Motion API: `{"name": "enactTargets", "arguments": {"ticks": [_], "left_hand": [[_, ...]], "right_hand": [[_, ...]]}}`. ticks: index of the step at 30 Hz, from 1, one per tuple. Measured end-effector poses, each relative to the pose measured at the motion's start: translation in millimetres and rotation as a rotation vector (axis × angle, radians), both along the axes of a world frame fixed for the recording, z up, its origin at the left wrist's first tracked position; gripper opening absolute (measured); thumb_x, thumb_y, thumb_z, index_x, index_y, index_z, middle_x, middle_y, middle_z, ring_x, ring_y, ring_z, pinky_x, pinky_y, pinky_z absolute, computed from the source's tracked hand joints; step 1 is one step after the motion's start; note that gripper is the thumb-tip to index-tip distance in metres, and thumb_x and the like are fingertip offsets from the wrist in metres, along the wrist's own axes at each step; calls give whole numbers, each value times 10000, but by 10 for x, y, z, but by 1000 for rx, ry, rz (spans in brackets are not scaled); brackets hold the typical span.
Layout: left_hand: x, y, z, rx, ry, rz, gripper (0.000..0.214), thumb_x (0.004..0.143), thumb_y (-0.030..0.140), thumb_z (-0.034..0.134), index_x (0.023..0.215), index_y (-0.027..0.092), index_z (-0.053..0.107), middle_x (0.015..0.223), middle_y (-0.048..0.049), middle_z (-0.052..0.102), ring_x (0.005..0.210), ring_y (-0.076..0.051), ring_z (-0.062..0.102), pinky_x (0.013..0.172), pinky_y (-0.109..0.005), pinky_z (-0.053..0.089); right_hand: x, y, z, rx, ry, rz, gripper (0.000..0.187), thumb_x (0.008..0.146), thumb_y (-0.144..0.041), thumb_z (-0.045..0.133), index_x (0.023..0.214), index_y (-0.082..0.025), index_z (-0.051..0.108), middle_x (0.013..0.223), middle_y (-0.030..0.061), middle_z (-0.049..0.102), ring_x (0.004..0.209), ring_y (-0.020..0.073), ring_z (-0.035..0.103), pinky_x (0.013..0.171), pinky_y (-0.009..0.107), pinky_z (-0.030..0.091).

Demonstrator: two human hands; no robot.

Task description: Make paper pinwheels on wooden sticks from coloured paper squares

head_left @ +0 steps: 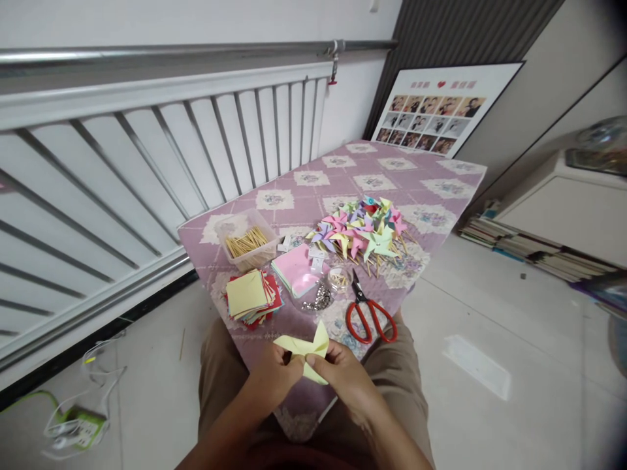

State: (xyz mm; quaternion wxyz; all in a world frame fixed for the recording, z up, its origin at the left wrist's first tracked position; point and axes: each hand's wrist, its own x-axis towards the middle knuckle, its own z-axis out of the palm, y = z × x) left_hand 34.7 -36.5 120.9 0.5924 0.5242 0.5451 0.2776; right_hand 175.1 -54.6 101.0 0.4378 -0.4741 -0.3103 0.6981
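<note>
Between my two hands is a pale yellow paper pinwheel [319,341], partly folded, with its points bent inward. My left hand [281,371] pinches its left side, thumb at the middle. My right hand [343,369] grips the right side, its thumb pressed near the centre too. Just beyond lie red-handled scissors [371,316], a small pile of metal pins or fasteners [321,297] and a little round clear container [339,279] of small pieces. To the left are a stack of coloured paper squares [246,295] and a pink-topped paper stack [298,269].
A clear plastic box [267,232] of wooden sticks [247,241] stands at the table's left edge. Finished pinwheels [362,228] are heaped mid-table on the purple floral cloth [337,179]. A radiator [147,156] borders the left; a power strip [83,427] lies on the floor.
</note>
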Motion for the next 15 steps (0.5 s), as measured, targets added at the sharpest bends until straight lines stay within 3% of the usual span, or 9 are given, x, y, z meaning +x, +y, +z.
{"name": "enactTargets", "arguments": {"ticks": [8,15], "left_hand": [[-32,-4,-94,-59,-114,23,244,722,183,522,897,132,684,776,-40,710,743,-179,633,688,-255,468],[-80,10,-232,-57,-78,83,248,701,151,520,898,115,666,816,-54,721,782,-192,636,692,-266,470]], "right_hand": [[-49,20,-9,0,-44,-19,391,620,-455,791,868,-157,736,789,43,747,659,172,616,661,284,454],[-39,63,-250,-11,-14,91,360,631,-488,781,803,-175,732,679,18,708,586,157,583,603,272,434]]}}
